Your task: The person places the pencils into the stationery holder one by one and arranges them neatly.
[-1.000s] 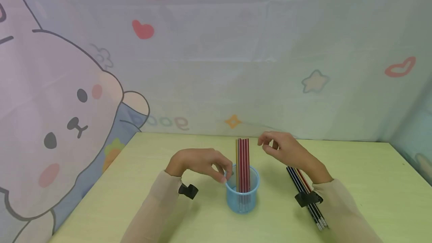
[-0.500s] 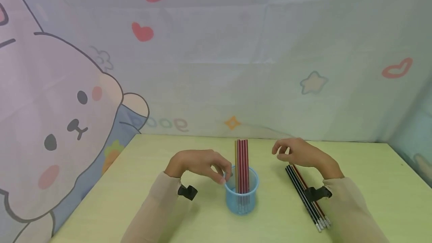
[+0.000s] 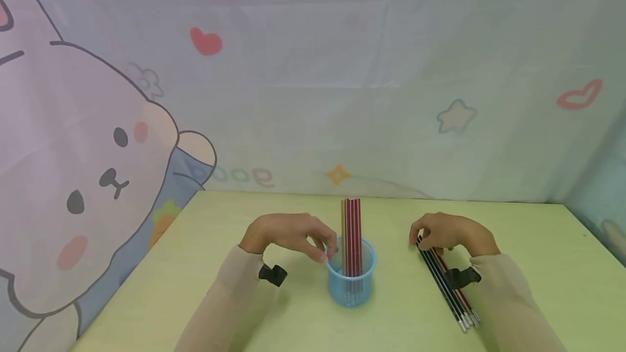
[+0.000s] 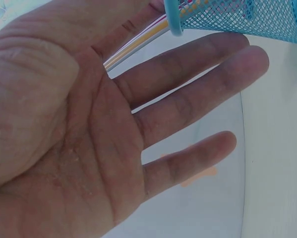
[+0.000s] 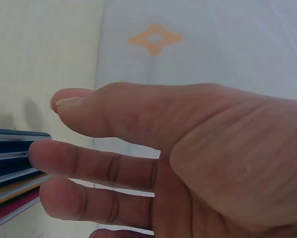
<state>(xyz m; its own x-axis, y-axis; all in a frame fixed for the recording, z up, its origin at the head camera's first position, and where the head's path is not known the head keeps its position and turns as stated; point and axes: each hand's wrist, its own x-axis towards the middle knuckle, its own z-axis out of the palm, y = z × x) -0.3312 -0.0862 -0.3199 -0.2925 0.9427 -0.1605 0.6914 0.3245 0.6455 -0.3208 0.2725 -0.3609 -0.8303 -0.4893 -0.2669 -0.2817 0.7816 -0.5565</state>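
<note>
A blue mesh pencil cup [image 3: 350,289] stands upright on the table, holding several dark-red pencils [image 3: 352,238] and a yellow one. My left hand [image 3: 293,235] pinches the left side of its rim between thumb and index finger. In the left wrist view, the other fingers [image 4: 203,94] extend under the cup's mesh [image 4: 227,20]. To the right lies a loose row of pencils [image 3: 447,287], mostly black with some red and orange. My right hand [image 3: 450,232] is over their far ends, fingertips close to them. In the right wrist view, its fingers [image 5: 93,161] are fairly straight beside the pencil ends [image 5: 14,168].
The pale yellow-green table [image 3: 195,297] meets a printed cloth backdrop [image 3: 313,69] at its far edge. A cartoon animal [image 3: 112,178] is printed on the left of the cloth. Each wrist wears a small black camera mount [image 3: 273,274].
My right hand has moved right and down, from behind the cup's right side to the far ends of the lying pencils. My left hand stays at the cup rim.
</note>
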